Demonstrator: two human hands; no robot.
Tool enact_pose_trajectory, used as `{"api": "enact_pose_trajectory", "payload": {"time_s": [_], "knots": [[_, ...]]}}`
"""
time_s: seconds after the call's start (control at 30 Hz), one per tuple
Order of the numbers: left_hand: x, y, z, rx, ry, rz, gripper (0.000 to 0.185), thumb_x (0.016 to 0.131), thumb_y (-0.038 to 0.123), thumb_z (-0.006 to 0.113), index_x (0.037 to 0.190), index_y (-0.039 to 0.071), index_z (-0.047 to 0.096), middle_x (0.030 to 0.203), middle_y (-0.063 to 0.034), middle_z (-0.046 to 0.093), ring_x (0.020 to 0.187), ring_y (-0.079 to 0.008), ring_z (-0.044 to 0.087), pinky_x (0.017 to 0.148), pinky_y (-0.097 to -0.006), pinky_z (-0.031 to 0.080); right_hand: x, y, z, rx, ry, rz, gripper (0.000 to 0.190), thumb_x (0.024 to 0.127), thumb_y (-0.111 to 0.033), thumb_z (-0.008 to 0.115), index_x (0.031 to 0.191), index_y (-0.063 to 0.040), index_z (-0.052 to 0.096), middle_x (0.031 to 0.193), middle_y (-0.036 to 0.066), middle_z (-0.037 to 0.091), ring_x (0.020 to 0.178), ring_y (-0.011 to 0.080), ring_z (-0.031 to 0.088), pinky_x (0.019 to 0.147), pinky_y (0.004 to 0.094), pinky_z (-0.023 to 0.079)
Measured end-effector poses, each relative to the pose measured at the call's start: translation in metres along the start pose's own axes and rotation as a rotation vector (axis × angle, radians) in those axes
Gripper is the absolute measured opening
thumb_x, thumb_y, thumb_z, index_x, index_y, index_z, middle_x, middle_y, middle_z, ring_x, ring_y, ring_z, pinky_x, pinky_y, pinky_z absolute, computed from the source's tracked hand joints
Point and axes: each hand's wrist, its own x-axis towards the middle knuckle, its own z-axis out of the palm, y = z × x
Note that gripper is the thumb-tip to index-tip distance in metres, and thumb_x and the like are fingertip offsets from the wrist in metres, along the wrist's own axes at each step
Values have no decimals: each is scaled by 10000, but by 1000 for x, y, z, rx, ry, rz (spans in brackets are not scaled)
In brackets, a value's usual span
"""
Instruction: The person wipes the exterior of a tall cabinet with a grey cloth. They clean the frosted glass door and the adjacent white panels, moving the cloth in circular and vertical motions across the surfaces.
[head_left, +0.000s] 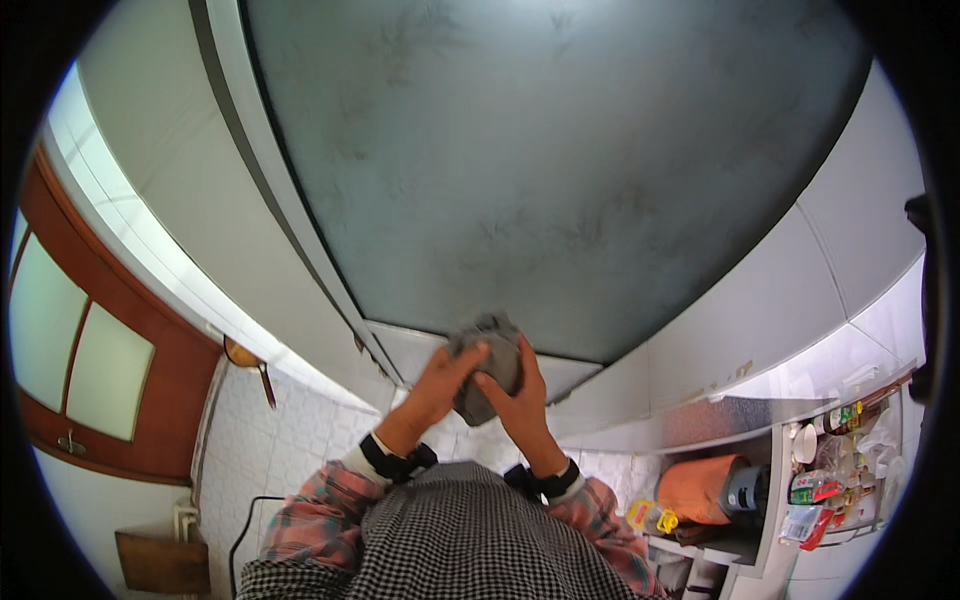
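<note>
A folded grey cloth (491, 371) is held between my two hands, in front of my checked apron. My left hand (439, 382) grips its left side, with the thumb lying across the front of the cloth. From the right, my right hand (519, 394) closes round it, fingers along the far side and thumb in front. Just beyond the cloth rises a large grey-green panel (555, 165) with faint plant-like marks and a pale frame. Whether the cloth touches the panel's lower edge, I cannot tell.
At left stands a brown door (120, 360) with frosted panes; near it a wooden-handled pan or ladle (251, 364) hangs. To the lower right are an orange gas cylinder (701, 487), a yellow-capped oil bottle (651, 516) and a shelf (862, 525) with bottles and packets.
</note>
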Motion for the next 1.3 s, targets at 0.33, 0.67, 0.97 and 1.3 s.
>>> {"api": "enact_pose_trajectory", "payload": {"time_s": [0.33, 0.67, 0.97, 1.3], "knots": [[35, 10, -74, 511, 202, 334, 459, 934, 237, 766, 1264, -32, 595, 936, -120, 751, 814, -149, 711, 738, -274, 555, 124, -118, -38, -443, 529, -569, 402, 830, 28, 644, 1230, 14, 608, 1195, 157, 657, 1099, 243, 633, 987, 355, 485], [35, -11, -132, 425, 188, 386, 226, 983, 178, 694, 1088, -21, 680, 881, -67, 746, 811, -108, 705, 738, -263, 558, 227, -209, 47, -1161, 390, -1037, 640, 816, -73, 666, 1433, -136, 512, 1625, 197, 323, 1502, 433, 285, 1053, 666, 328], [45, -23, -154, 563, 76, 338, 192, 956, 192, 694, 1036, 18, 699, 885, -58, 740, 834, -129, 707, 754, -291, 563, 277, -323, 42, -1532, 456, -1275, 664, 899, -90, 633, 1527, -165, 431, 1625, 200, 319, 1517, 410, 256, 1142, 710, 252], [60, -38, -182, 749, -123, 111, 205, 993, 257, 657, 1089, 81, 701, 996, -96, 738, 940, -164, 730, 805, -317, 556, 297, -348, 166, -1268, 133, -1541, 421, 912, -140, 553, 1318, -32, 584, 1465, 239, 493, 1400, 395, 429, 1124, 550, 375]]}}
